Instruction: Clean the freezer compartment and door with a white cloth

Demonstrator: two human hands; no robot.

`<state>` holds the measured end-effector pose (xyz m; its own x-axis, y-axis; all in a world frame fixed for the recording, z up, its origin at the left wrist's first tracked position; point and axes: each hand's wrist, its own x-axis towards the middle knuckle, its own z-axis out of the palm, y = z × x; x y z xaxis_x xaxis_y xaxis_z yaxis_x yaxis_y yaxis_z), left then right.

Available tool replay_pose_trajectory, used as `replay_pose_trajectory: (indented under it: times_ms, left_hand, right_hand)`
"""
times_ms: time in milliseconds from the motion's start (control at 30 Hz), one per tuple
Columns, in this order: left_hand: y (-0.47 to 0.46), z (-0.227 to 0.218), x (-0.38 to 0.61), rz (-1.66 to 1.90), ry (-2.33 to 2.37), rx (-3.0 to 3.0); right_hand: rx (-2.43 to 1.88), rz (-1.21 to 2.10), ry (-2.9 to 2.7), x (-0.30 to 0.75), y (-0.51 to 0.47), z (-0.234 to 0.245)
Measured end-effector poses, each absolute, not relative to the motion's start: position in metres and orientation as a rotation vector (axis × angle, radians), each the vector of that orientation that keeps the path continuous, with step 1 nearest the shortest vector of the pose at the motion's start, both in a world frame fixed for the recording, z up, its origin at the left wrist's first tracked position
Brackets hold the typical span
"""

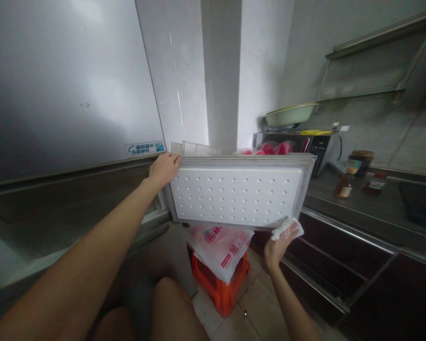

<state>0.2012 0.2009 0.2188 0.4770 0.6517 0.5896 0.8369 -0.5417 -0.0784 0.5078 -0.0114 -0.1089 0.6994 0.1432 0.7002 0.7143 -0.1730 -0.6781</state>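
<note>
A refrigerator door [234, 194] with a white dimpled inner panel stands swung open in front of me. My left hand [165, 168] has its fingers hooked over the door's top edge near the hinge side. At the lower right corner my right hand [280, 247] presses a crumpled white tissue [287, 227] against the door's edge. Left of the door, the open compartment [64, 213] of the refrigerator lies in shadow. Above it is a closed grey upper door [67, 85] with a blue-and-white sticker [145, 148].
An orange stool [223, 293] bearing a white plastic bag [222, 251] stands under the door. On the right, a dark counter [326, 194] carries bottles and jars [345, 184]. A microwave [321, 147] with a pale green basin [291, 115] on top sits behind the door.
</note>
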Motion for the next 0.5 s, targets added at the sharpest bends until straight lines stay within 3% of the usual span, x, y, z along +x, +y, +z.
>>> replay_pose_trajectory:
  times_ms: [233, 500]
  left_hand:
    - [0.200, 0.219, 0.201, -0.717, -1.252, -2.374]
    - [0.204, 0.215, 0.200, -0.771, -1.245, -2.366]
  right_hand:
    - [-1.720, -0.586, -0.800, 0.505, -0.022, -0.130]
    - [-1.502, -0.542, -0.466, 0.485, 0.016, -0.111]
